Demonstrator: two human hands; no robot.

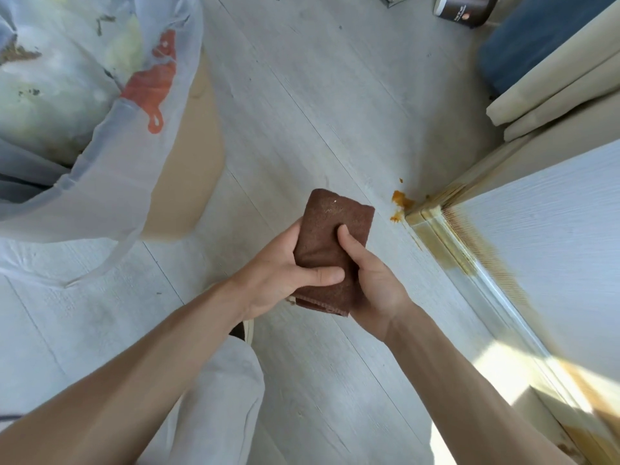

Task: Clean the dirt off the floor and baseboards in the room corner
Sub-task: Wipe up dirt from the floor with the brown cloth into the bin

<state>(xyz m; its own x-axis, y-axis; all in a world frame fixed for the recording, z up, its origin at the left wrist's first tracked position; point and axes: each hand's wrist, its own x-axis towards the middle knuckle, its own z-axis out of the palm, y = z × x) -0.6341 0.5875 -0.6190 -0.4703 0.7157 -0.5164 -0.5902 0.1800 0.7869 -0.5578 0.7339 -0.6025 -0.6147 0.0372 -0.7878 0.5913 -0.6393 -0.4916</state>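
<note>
Just short of the baseboard (436,226) corner, above the floor (302,112): folded brown cloth (335,236) gripped by left hand (285,270) and right hand (372,276), thumbs pressed on top. Orange dirt (401,199) touching that baseboard corner, smeared along it.

Both forearms reaching forward, left hand (285,266) and right hand (372,273) curled together, thumbs on top
</note>
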